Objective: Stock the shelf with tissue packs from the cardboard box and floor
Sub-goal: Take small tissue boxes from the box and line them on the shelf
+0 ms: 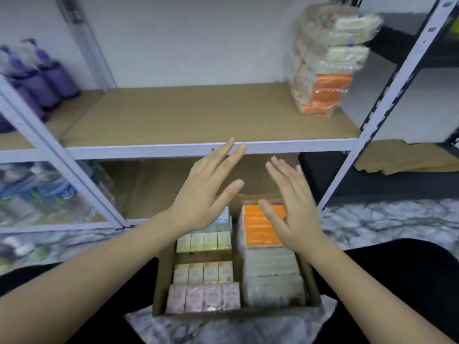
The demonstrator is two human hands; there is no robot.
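Fingers straight and spread, both the left hand (203, 194) and right hand (295, 207) hover empty above the cardboard box (162, 274) at 6 o'clock, nearly full of tissue packs (260, 225). On the shelf (198, 117), one stack (325, 63) stands at 2 o'clock; most stocking remains.

Bare shelf board (188, 115) between purple bottles (49, 78) left and tissue stack (325, 63) right.

Looks like a shop stockroom or storage room: white metal shelving (173, 150) with brown board shelves against a plain wall, purple bottles (49, 78) far left, shrink-wrapped water bottles (37, 192) lower left, stacked tissue packs (325, 65) far right, and an open cardboard box (161, 276) of packaged goods on marble-patterned floor (385, 219) nearby
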